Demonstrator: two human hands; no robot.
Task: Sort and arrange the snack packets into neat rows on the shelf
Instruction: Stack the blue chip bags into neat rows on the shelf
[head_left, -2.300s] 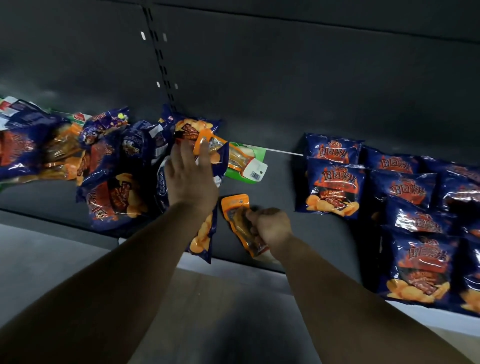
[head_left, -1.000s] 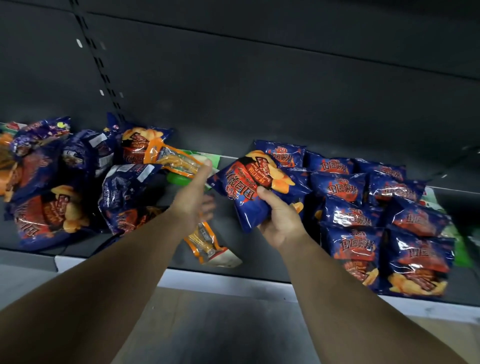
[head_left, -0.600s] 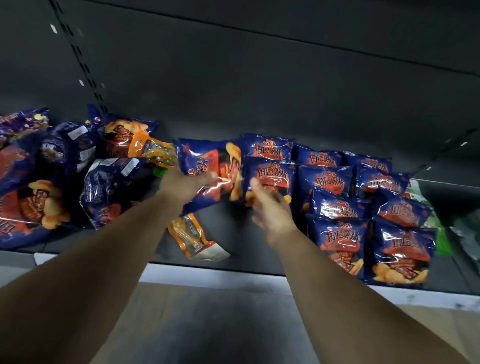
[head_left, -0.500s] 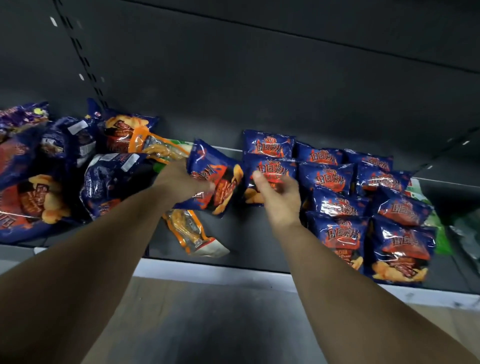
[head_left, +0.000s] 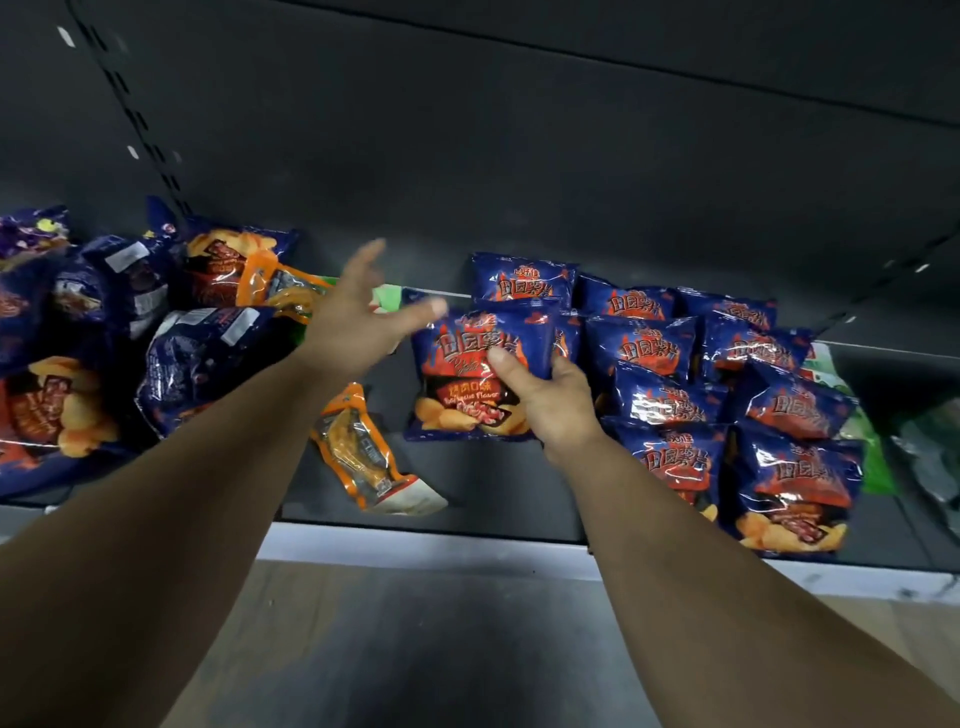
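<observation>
Head view: right hand pinches blue chip packet on shelf; left hand hovers left, fingers spread.

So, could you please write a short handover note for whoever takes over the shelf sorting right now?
Left hand: open, fingers spread, holding nothing, above the shelf.
Right hand: grips a blue chip packet at the left edge of the sorted rows.
Done: blue packets on the right lie in overlapping rows.
Left: seat the held packet; sort the jumbled pile on the left and the loose orange packet near the front edge.
</observation>
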